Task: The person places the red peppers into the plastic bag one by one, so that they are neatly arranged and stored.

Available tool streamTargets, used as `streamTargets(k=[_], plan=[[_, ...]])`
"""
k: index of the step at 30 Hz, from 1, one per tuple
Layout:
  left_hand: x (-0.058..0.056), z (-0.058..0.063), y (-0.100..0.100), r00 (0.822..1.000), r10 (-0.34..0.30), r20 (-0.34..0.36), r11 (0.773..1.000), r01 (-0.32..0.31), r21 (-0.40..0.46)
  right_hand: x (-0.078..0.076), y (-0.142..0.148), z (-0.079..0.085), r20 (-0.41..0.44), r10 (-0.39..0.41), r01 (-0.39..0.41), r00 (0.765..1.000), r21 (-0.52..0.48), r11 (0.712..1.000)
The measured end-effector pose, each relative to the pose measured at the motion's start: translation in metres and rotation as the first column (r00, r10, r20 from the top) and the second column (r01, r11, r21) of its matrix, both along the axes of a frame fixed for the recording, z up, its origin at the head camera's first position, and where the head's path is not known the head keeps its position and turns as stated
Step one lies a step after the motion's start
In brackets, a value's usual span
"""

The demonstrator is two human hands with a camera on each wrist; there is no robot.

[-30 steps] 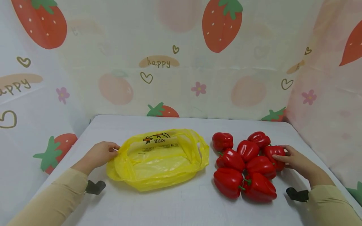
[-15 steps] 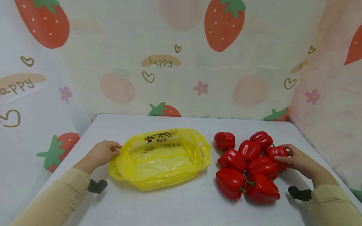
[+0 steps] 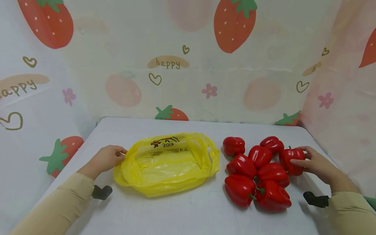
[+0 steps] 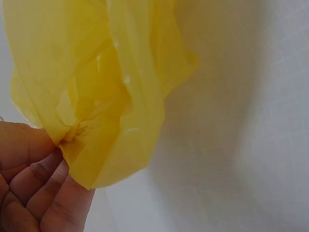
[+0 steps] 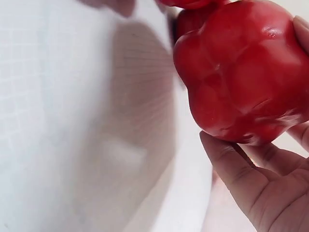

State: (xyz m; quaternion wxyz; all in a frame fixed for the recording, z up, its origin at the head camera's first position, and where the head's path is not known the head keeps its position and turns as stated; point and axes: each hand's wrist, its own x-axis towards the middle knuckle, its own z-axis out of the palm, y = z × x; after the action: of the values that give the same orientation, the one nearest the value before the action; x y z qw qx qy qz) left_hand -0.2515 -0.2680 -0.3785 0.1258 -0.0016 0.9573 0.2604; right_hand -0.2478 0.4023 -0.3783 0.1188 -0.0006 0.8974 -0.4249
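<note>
A yellow plastic bag (image 3: 164,187) lies with its mouth spread wide on the white table, left of the middle. My left hand (image 3: 108,159) pinches the bag's left edge between thumb and fingers; the gathered plastic shows in the left wrist view beside the left hand (image 4: 38,179). On the right, my right hand (image 3: 318,164) grips a red bell pepper (image 3: 291,160) from its right side, its green stem pointing up. The right wrist view shows the lobed underside of this bell pepper (image 5: 246,72), raised off the table, with the right hand's fingers (image 5: 236,174) around it.
Several more red bell peppers (image 3: 241,166) lie grouped between the bag and my right hand. A white-covered table (image 3: 191,215) stretches below. Behind it and along both sides hang curtains (image 3: 188,94) printed with strawberries.
My right hand has lifted the bell pepper slightly and drawn it up and right, apart from the group; it has turned stem-up. The left hand still holds the bag's edge. The head view has shifted slightly.
</note>
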Motion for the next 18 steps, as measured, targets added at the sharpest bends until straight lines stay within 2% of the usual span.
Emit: streamTargets(k=[5, 18], plan=[[0.001, 0.001, 0.000, 1.000, -0.002, 0.000, 1.000, 0.002, 0.004, 0.001, 0.001, 0.008, -0.026, 0.003, -0.003, 1.000, -0.015, 1.000], [0.001, 0.001, 0.000, 1.000, 0.003, 0.004, 1.000, -0.003, 0.003, -0.005, -0.020, 0.043, -0.100, 0.072, -0.068, 0.992, 0.047, 0.997]])
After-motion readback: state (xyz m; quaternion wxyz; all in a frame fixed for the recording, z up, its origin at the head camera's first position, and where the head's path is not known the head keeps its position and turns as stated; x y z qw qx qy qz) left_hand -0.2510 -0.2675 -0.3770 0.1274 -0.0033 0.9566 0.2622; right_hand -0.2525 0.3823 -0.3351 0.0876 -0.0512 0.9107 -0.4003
